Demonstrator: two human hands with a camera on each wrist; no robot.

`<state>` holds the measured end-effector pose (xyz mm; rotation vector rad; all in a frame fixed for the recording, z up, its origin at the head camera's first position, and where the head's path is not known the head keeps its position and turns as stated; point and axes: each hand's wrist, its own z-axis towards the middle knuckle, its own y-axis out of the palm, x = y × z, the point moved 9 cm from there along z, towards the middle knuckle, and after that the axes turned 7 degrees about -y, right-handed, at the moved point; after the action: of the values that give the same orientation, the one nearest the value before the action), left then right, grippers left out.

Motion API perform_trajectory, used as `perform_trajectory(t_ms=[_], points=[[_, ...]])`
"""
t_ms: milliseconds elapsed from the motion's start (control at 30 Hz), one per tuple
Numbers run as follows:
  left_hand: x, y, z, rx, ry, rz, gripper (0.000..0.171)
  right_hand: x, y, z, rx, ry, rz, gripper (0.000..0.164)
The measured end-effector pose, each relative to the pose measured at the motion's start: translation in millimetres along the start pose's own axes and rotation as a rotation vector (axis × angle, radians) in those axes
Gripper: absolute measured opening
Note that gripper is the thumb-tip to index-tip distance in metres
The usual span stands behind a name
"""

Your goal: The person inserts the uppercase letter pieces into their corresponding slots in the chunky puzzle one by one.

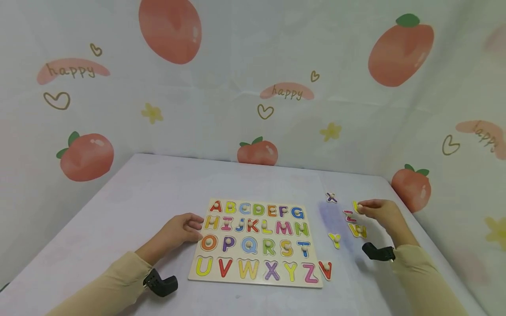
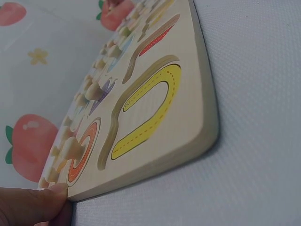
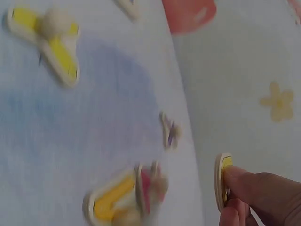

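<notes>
A wooden alphabet puzzle board [image 1: 257, 282] lies flat on the table, with knobbed letters A to T in their slots. The U, V, W, X, Y and Z recesses in its front row hold no pieces. At the board's left edge rests my left hand [image 1: 179, 231], its thumb [image 2: 40, 202] touching the rim near the orange O. My right hand [image 1: 381, 213] pinches a yellow letter piece [image 3: 219, 181] between thumb and finger, above the table on the right. Fingers partly cover that piece, so its full shape is hidden.
Right of the board lie loose letters: a purple X [image 1: 330, 199], a pink Z [image 1: 348, 218], an orange-yellow W [image 1: 353, 231], a yellow Y [image 1: 337, 245] and a red V [image 1: 322, 268]. The V touches or nearly touches the board's edge. A patterned cloth [image 1: 221, 109] hangs behind the table.
</notes>
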<state>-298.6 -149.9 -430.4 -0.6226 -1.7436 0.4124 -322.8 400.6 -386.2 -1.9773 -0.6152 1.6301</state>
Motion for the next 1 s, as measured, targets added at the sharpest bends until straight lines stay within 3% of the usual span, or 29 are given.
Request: perform_trajectory(t_ms=[100, 167, 533, 733, 1000], points=[[-2.9, 0.2, 1.5, 0.001, -0.004, 0.006, 0.048, -23, 21, -3, 0.06, -0.088, -0.084, 0.05], [-4.0, 0.2, 2.1, 0.001, -0.005, 0.006, 0.048, -42, 33, -6, 0.036, -0.157, -0.103, 0.049], [-0.7, 0.1, 1.3, -0.001, -0.008, 0.017, 0.049, -122, 103, -26, -0.023, -0.309, -0.139, 0.026], [1.4, -0.4, 0.2, -0.005, -0.002, 0.016, 0.049, -153, 154, -40, -0.108, -0.395, -0.114, 0.013], [2.2, -0.6, -1.2, -0.012, 0.001, 0.009, 0.049, -189, 232, -68, -0.269, -0.516, -0.078, 0.01]])
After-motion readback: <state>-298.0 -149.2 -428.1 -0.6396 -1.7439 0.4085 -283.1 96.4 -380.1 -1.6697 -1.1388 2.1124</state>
